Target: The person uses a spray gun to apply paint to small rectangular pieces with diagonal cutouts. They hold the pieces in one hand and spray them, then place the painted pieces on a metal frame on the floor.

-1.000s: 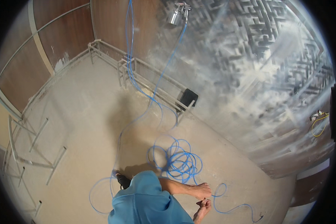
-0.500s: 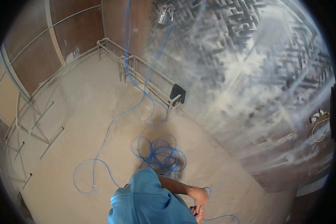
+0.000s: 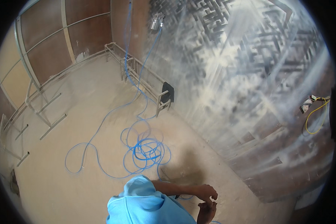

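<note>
I see a spray-finishing workshop. A spray gun [image 3: 155, 23] hangs high on the wall, fed by a long blue air hose [image 3: 145, 149] that lies in loops on the dusty floor [image 3: 82, 93]. White overspray coats a carved lattice panel [image 3: 250, 56] leaning at the right. Bare metal frames [image 3: 41, 108] stand along brown board walls [image 3: 44, 44].
</note>
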`<state>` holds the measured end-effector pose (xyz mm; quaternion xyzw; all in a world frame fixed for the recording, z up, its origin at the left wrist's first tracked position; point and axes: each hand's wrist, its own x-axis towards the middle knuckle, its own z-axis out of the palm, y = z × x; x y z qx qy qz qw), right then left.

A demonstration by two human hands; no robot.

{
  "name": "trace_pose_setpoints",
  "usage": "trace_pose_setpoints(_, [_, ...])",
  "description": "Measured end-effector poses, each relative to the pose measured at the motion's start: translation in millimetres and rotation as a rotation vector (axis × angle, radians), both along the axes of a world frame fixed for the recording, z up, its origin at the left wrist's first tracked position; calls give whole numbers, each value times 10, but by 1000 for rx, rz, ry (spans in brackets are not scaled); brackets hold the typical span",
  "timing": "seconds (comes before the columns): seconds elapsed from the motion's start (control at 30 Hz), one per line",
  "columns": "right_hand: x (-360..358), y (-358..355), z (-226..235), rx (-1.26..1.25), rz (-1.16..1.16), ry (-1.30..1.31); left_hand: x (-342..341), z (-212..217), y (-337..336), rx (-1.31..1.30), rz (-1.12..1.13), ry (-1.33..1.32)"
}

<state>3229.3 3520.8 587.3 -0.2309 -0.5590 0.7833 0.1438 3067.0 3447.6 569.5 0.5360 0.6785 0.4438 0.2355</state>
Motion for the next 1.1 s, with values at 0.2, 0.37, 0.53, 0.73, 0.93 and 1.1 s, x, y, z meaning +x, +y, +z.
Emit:
trace_pose_setpoints(0.2, [-413,1417,-334,115,-10,27,-202,-206,1351,34,5,-222])
trace_pose_setpoints(0.37, [-1007,2835,-699,136,-14,-9,-641,-312,2696,56,-39,-271])
trace_pose_setpoints(0.53, [-1616,4237,-1076,126,8,-24,-1382,-59,3803,2,-147,-305])
trace_pose_setpoints(0.73, [-1609,4582,-1331,119,33,-6,-1453,-260,4138,163,-60,-179])
trace_pose_setpoints(0.93, [-1757,5029,-145,80,-34,67,-1444,-182,5047,87,17,-370])
trace_pose_setpoints(1.1, [-2339,6538,506,158,-118,32,-1998,73,6529,142,262,-375])
